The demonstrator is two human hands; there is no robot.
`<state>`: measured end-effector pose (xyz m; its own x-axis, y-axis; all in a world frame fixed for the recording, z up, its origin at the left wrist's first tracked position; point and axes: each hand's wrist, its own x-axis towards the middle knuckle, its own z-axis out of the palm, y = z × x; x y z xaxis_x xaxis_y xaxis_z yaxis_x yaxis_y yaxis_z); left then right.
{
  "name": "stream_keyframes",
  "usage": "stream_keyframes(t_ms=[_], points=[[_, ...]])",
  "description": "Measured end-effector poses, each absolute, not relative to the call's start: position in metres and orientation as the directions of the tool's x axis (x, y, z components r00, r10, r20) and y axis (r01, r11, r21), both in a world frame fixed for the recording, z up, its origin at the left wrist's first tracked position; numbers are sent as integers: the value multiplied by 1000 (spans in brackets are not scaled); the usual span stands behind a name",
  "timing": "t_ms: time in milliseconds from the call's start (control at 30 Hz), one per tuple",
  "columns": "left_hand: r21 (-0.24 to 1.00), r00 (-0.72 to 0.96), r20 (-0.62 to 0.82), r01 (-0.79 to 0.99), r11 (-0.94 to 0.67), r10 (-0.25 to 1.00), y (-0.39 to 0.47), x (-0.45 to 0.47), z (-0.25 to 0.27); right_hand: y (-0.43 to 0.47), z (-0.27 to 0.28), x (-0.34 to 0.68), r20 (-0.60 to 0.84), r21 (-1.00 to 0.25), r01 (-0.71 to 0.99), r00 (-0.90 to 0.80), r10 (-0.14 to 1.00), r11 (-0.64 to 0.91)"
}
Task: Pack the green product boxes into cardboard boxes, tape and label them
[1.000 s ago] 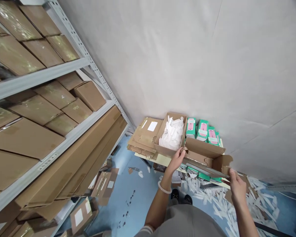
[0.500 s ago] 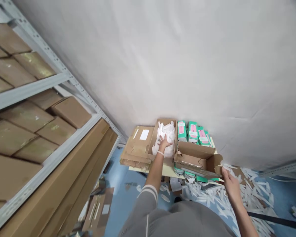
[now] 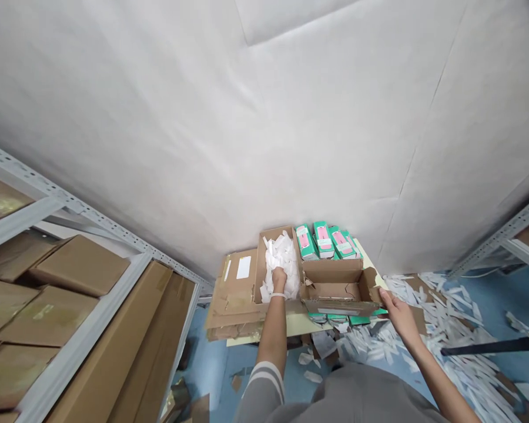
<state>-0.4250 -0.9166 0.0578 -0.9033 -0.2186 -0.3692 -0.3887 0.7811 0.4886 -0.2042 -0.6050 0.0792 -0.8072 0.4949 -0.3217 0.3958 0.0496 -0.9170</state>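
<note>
My left hand (image 3: 279,279) is down in a cardboard box (image 3: 261,276) filled with crumpled white paper-like pieces (image 3: 284,251). Its fingers are curled closed among these pieces, with the fingertips hidden. To the right stands an open cardboard box (image 3: 335,288), its inside bare and its edges torn. My right hand (image 3: 392,301) pinches the right end of this box, at a flap. Behind it, several green boxes with pink panels (image 3: 323,238) lean side by side near the wall.
Flattened cardboard (image 3: 233,282) lies at the left of the pale yellow table (image 3: 297,323). Metal shelving (image 3: 110,305) with cartons is on the left, and another rack (image 3: 489,241) is at the right. White strips (image 3: 445,311) litter the blue floor. A grey-white wall (image 3: 264,147) rises behind.
My left hand has gone from spread fingers on the white pieces to a closed grasp. The view has turned rightward. My right hand stays on the open box's end.
</note>
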Motion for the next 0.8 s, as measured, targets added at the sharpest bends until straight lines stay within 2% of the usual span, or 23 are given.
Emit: stream_keyframes(t_ms=[233, 400, 467, 533, 600, 800], points=[[708, -943, -158, -315, 632, -293, -944, -404, 91, -598, 75, -207, -298, -919, 382, -829, 473, 92], [861, -945, -29, -189, 472, -326, -962, -375, 123, -595, 73, -209, -263, -927, 356, -841, 473, 118], [937, -948, 44, -70, 343, -314, -962, -361, 141, -594, 73, -210, -264, -926, 358, -840, 475, 118], [980, -955, 140, 95, 178, -260, -955, -346, 161, -594, 72, -210, -272, -922, 369, -833, 482, 115], [975, -956, 217, 202, 93, -197, -943, -331, 178, -594, 72, -211, -288, -919, 381, -825, 486, 104], [944, -945, 314, 321, 72, 95, -881, -300, 188, -596, 73, -210, -294, -917, 385, -830, 474, 106]])
